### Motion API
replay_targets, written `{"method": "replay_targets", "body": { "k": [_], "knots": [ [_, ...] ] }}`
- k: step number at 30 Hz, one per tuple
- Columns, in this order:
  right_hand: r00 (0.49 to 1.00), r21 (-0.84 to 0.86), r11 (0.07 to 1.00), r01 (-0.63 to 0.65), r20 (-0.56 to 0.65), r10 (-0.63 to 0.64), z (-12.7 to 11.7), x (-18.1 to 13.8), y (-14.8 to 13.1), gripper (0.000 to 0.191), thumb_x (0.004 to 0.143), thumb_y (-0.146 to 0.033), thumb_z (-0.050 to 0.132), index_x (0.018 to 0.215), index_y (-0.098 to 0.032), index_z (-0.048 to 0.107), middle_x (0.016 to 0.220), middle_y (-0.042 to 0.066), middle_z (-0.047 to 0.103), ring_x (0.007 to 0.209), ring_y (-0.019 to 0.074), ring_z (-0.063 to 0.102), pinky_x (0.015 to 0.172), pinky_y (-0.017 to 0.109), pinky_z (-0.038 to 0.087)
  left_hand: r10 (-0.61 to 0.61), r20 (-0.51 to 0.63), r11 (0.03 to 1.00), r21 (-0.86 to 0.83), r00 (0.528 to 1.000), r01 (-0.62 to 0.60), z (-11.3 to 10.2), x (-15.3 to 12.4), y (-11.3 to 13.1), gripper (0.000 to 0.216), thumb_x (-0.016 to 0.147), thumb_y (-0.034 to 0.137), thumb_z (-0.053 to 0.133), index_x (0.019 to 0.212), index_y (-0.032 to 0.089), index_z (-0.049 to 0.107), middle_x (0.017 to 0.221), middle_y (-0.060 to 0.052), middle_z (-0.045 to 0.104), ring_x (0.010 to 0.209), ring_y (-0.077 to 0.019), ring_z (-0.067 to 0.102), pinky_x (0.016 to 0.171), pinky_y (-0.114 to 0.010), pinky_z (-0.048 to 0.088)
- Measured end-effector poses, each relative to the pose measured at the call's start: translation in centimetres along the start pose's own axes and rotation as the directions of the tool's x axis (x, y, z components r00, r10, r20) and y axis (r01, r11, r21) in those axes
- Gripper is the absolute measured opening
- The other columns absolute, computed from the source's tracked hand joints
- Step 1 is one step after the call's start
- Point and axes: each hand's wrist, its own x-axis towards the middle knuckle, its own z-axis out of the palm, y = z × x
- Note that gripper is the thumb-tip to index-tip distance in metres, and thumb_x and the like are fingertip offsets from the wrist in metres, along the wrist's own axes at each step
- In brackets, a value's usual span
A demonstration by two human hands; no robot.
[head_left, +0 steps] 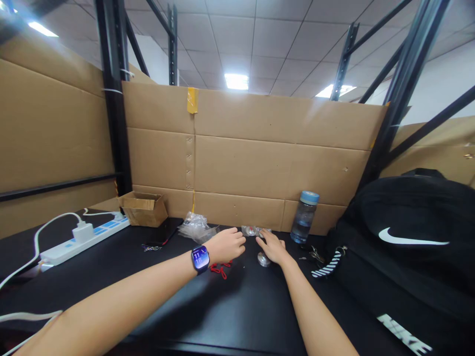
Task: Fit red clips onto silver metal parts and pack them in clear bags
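My left hand, with a smartwatch on the wrist, hovers over the black table with its fingers curled in. Whatever those fingers may hold is hidden. A red cord lies just below it. My right hand reaches forward with its fingers apart, the fingertips at a row of small clear packets with silvery contents. Beside its thumb sits a small round, shiny, clear-wrapped item. I cannot tell whether the hand touches it.
Crumpled clear plastic bags and an open cardboard box stand toward the back left, near a white power strip. To the right are a blue-capped water bottle, keys and a black backpack. A cardboard wall closes the back.
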Motion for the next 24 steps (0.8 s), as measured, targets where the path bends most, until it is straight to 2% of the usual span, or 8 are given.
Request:
{"method": "replay_targets", "body": {
  "k": [3, 7, 12, 15, 17, 21, 24],
  "knots": [
    [0.995, -0.026, 0.997, -0.067, 0.065, 0.069, 0.5, 0.9, 0.8, 0.058, 0.098, -0.059, 0.029, 0.146, -0.030, 0.045, 0.157, 0.007, 0.038, 0.144, 0.0314, 0.033, 0.109, 0.055, 0.029, -0.018, 0.009, 0.998, -0.056, 1.000, 0.019, 0.5, 0.0, 0.0, 0.013, 0.090, 0.015, 0.057, 0.080, 0.019, 0.064, 0.082, -0.008, 0.062, 0.086, -0.0215, 0.055, 0.080, -0.036, 0.036],
    [0.993, -0.064, 0.994, -0.090, 0.076, 0.094, 0.5, 1.0, 1.0, 0.058, 0.096, -0.062, 0.033, 0.144, -0.032, 0.047, 0.154, 0.009, 0.042, 0.135, 0.0364, 0.040, 0.102, 0.059, 0.032, -0.060, 0.017, 0.992, -0.108, 0.998, 0.062, 1.4, 0.1, 0.2, 0.009, 0.088, 0.014, 0.059, 0.083, 0.018, 0.065, 0.084, -0.009, 0.062, 0.088, -0.0229, 0.055, 0.081, -0.037, 0.036],
    [0.999, -0.081, 0.997, -0.004, -0.043, 0.001, 0.3, 1.0, 1.1, 0.046, 0.099, -0.044, 0.037, 0.137, -0.026, 0.054, 0.146, 0.010, 0.052, 0.130, 0.0301, 0.045, 0.102, 0.051, 0.034, -0.112, 0.013, 0.981, -0.156, 0.994, 0.113, 1.8, 0.4, 0.9, 0.008, 0.087, 0.015, 0.059, 0.088, 0.018, 0.066, 0.089, -0.010, 0.061, 0.092, -0.0243, 0.054, 0.084, -0.038, 0.036],
    [0.999, -0.055, 0.998, 0.028, -0.022, -0.029, 0.5, 1.3, 1.4, 0.046, 0.101, -0.041, 0.035, 0.140, -0.024, 0.052, 0.152, 0.009, 0.045, 0.137, 0.0269, 0.039, 0.106, 0.044, 0.033, -0.159, -0.001, 0.974, -0.165, 0.987, 0.156, 1.7, 0.5, 1.3, 0.009, 0.087, 0.014, 0.057, 0.089, 0.018, 0.065, 0.091, -0.010, 0.061, 0.092, -0.0245, 0.054, 0.084, -0.038, 0.036],
    [1.000, -0.065, 0.998, 0.000, 0.008, 0.000, 0.6, 1.3, 1.5, 0.048, 0.100, -0.044, 0.035, 0.142, -0.025, 0.051, 0.153, 0.009, 0.043, 0.138, 0.0284, 0.038, 0.105, 0.046, 0.033, -0.177, -0.005, 0.972, -0.158, 0.984, 0.174, 1.7, 0.6, 1.4, 0.010, 0.088, 0.015, 0.056, 0.089, 0.018, 0.065, 0.091, -0.010, 0.060, 0.092, -0.0244, 0.054, 0.085, -0.039, 0.036],
    [0.996, -0.140, 0.987, -0.082, -0.044, 0.076, 0.6, 1.3, 1.7, 0.044, 0.100, -0.042, 0.031, 0.133, -0.029, 0.057, 0.142, 0.010, 0.053, 0.126, 0.0314, 0.045, 0.096, 0.051, 0.037, -0.133, 0.011, 0.983, -0.128, 0.991, 0.133, 1.7, 0.8, 1.6, 0.008, 0.088, 0.016, 0.057, 0.087, 0.018, 0.065, 0.090, -0.010, 0.060, 0.092, -0.0240, 0.054, 0.084, -0.038, 0.037],
    [0.994, -0.190, 0.976, -0.104, -0.051, 0.096, 0.4, 1.3, 2.2, 0.040, 0.092, -0.029, 0.045, 0.129, -0.028, 0.061, 0.143, 0.011, 0.051, 0.127, 0.0326, 0.043, 0.096, 0.051, 0.037, -0.079, 0.007, 0.989, -0.126, 0.997, 0.079, 1.8, 0.8, 1.8, 0.007, 0.086, 0.015, 0.059, 0.085, 0.017, 0.065, 0.088, -0.010, 0.061, 0.091, -0.0242, 0.054, 0.082, -0.038, 0.038]
  ]
}}
